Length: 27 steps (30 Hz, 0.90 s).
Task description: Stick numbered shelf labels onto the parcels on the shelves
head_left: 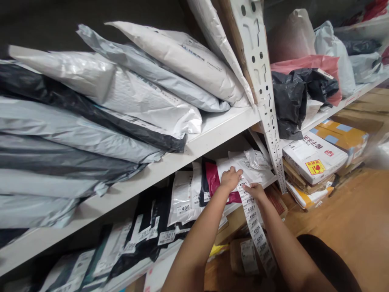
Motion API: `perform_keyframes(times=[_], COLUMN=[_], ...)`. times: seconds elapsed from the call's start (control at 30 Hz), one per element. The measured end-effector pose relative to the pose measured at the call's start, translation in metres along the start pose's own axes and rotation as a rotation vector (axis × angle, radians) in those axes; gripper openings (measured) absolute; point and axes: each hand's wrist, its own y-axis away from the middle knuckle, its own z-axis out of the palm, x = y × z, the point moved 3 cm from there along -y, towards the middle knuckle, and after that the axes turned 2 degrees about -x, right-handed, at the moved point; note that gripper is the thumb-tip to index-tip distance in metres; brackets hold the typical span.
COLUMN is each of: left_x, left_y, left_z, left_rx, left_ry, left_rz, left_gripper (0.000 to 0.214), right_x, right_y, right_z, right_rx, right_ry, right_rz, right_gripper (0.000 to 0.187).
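your right hand's (256,191) grip pinches a long strip of numbered labels (254,222), hanging before the lower shelf (269,181); your left hand (231,179) is at its top, hold unclear. nearby bags (181,188) bear labels; many numbers remain on the strip.

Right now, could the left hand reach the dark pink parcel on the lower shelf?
Probably yes: the left hand is right by the dark pink parcel, with nothing evident between them. It seems busy with the strip of number labels, so may need freeing first.
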Motion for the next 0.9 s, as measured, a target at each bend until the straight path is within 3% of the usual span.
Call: perform_keyframes(times=[0.1, 0.27, 0.43, 0.63, 0.77, 0.9], left_x=[0.000, 0.004, 0.005, 0.006, 0.020, 0.042], left_y=[-0.001, -0.007, -0.015, 0.004, 0.016, 0.008], left_z=[-0.001, -0.002, 0.002, 0.005, 0.002, 0.004], left_rx=[0.007, 0.023, -0.017, 0.098, 0.185, 0.132], left_ry=[0.020, 0.058, 0.090, 0.062, 0.064, 0.110], left_rz=[-0.050, -0.223, -0.252, -0.044, 0.113, 0.399], left_gripper=[0.030, 0.060, 0.056, 0.038, 0.039, 0.033], right_x=[-0.009, -0.027, -0.041, -0.060, -0.062, -0.055], right_y=[0.001, 0.007, 0.021, 0.033, 0.029, 0.020], right_z=[-0.014, -0.030, -0.033, -0.055, -0.072, -0.077], right_rx=[-0.027, -0.134, -0.298, -0.476, -0.464, -0.419], right_ry=[0.077, 0.290, 0.511, 0.521, 0.332, 0.126], right_rz=[0.011, -0.013, 0.013, -0.037, -0.100, -0.131], right_gripper=[0.048, 0.042, 0.035, 0.032, 0.026, 0.039])
